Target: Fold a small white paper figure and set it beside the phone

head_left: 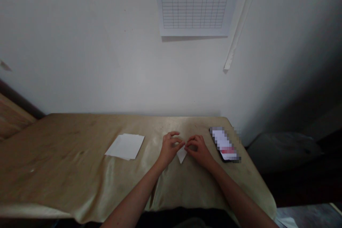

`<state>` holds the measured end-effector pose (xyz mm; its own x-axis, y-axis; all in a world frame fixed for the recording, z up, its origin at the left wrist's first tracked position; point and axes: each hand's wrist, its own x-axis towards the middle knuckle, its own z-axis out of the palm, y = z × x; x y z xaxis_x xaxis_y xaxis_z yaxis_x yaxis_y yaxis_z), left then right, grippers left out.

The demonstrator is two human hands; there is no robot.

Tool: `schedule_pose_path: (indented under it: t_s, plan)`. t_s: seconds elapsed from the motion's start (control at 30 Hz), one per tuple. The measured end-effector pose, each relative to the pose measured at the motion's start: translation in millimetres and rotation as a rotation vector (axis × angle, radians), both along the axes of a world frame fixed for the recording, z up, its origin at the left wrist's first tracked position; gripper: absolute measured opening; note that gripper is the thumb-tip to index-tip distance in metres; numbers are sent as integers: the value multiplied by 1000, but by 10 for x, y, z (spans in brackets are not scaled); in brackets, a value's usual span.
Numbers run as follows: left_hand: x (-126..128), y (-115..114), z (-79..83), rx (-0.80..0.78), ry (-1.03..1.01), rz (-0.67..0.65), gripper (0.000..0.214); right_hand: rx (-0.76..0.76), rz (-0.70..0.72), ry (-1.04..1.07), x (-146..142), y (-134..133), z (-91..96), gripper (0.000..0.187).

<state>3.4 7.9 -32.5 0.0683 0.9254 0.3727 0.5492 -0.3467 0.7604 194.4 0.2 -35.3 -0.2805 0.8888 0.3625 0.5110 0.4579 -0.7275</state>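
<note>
Wall (88, 42): pale, rising behind the phone (223, 145), from which all places here are taken. Counter (61, 149): one, tan cloth cover, wrinkled, running beneath the phone and well out to its left. Printed sheet (195, 3): one, ruled grid, on the wall above the phone and somewhat to its left. Paper stack (126, 146): white, edges a little out of line, flat, well left of the phone, beyond both hands. The phone itself: dark rim, lit screen, partly pixelated, long axis slanting rightward toward the body side. Right hand (200, 148): bare, just left of the phone, thumb and forefinger in a narrow pinch. Left hand (168, 147): bare, farther left of the phone, thumb and forefinger likewise drawn together, other fingers loosely bent. Small white paper (182, 155): one, left of the phone, between the hands; visible part a triangle, its point toward the body, its axis running roughly from wall to body. Fingers of both hands pinch its far end, tips almost meeting, so the paper lies on their body side; neither hand is clearly nearer. Creases: too small to tell.
</note>
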Motion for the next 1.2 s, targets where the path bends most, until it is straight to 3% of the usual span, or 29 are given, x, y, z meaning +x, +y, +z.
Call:
schedule_pose_path:
  t_s: [0.23, 0.8, 1.03, 1.2]
  plan:
    - [11, -27, 41, 34, 26, -16, 6, 45, -15, 9, -37, -4, 27, 4]
    - [-67, 38, 32, 97, -8, 100, 9, 16, 19, -133, 37, -9, 73, 8]
    - [-62, 11, 36, 59, 111, 10, 20, 28, 13, -104, 56, 4, 47, 4]
    - [-35, -3, -5, 49, 192, -15, 11, 45, 0, -107, 41, -13, 58, 5]
